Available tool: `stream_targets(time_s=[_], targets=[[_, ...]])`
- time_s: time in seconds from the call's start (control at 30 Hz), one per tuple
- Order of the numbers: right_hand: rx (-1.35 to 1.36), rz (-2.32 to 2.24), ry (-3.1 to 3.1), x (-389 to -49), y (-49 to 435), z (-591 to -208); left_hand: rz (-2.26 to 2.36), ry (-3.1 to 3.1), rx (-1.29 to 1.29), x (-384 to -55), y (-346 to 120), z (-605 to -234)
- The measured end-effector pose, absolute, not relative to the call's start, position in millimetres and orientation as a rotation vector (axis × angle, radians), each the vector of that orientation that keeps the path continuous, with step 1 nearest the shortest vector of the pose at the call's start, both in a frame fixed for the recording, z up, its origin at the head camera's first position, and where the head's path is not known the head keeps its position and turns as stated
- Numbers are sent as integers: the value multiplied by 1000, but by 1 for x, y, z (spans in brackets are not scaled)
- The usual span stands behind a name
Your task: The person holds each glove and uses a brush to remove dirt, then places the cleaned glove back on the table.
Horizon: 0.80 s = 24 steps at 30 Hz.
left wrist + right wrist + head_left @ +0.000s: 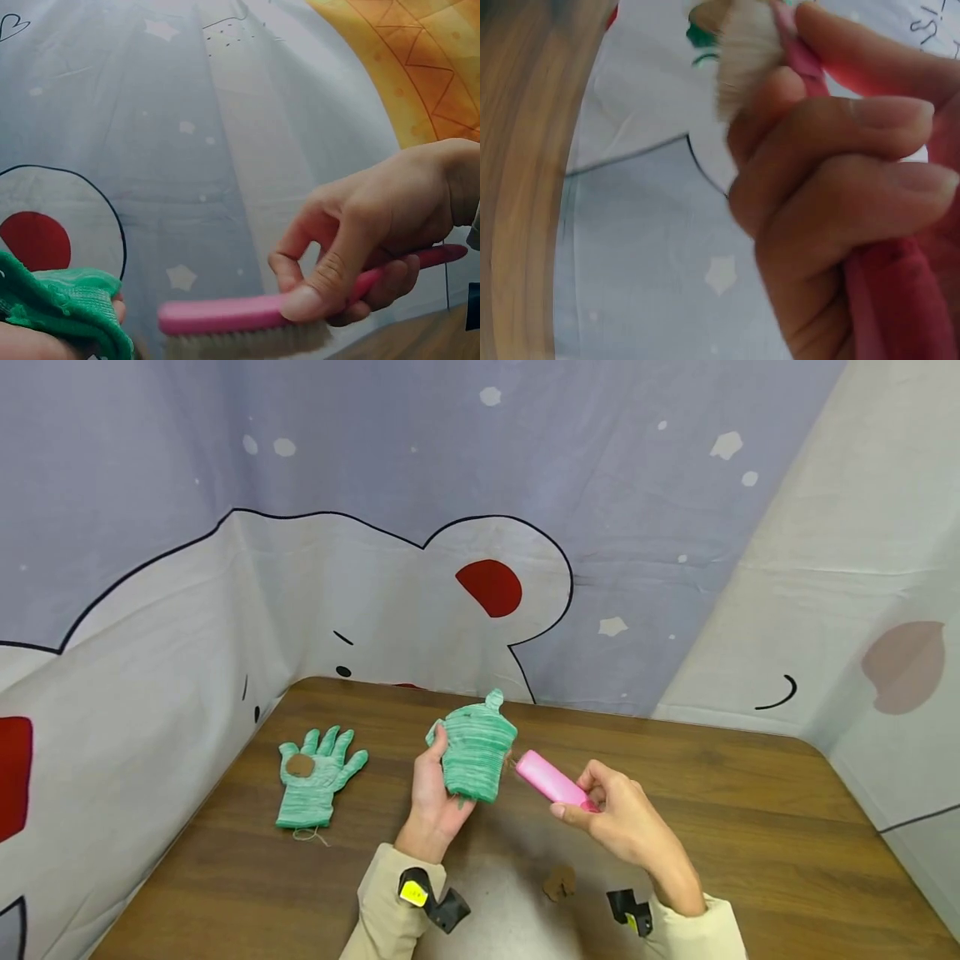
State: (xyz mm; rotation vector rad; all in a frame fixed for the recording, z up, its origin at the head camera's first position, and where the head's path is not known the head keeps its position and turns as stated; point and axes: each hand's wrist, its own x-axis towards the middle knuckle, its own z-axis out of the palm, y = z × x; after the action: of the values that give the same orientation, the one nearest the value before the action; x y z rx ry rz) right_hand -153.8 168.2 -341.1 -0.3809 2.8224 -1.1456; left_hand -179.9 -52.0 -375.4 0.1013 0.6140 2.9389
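My left hand [435, 797] grips a green knitted glove [478, 752], thumb along its left side, and holds it up over the table. Only part of that glove and its green cuff [90, 300] show in the left wrist view. In my right hand [633, 822] is a pink-handled brush [551, 777], pinched between thumb and curled fingers. Its pale bristles [247, 341] face down in the left wrist view. The brush head's tip sits close to the right side of the held glove. At the upper edge of the right wrist view, bristles stand beside a brown patch [709, 16].
A second green glove [318, 777] lies flat at the left, fingers spread, with a round brown spot [300, 766] on it and a loose thread below its cuff. Small brown scraps [559, 882] lie on the wooden table [750, 827]. A printed curtain [637, 527] hangs behind the table.
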Motion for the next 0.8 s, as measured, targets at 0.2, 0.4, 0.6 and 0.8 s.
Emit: stream_targets(time_s=[0.2,0.4,0.6,0.8], targets=[[-390,-1027,2824,-155,186,-339,2897,661,135,-177,-54,-371],[-334,-1036,2825,-153,194,-337,2820,755,63,-183,-67,-374],[-345,-1064,2814,-152,193,-335,2696,992,-83,-195,-112,-397],[-323,-1052,2830,-150,194,-330,2533,1448,-364,-198,-153,-434]])
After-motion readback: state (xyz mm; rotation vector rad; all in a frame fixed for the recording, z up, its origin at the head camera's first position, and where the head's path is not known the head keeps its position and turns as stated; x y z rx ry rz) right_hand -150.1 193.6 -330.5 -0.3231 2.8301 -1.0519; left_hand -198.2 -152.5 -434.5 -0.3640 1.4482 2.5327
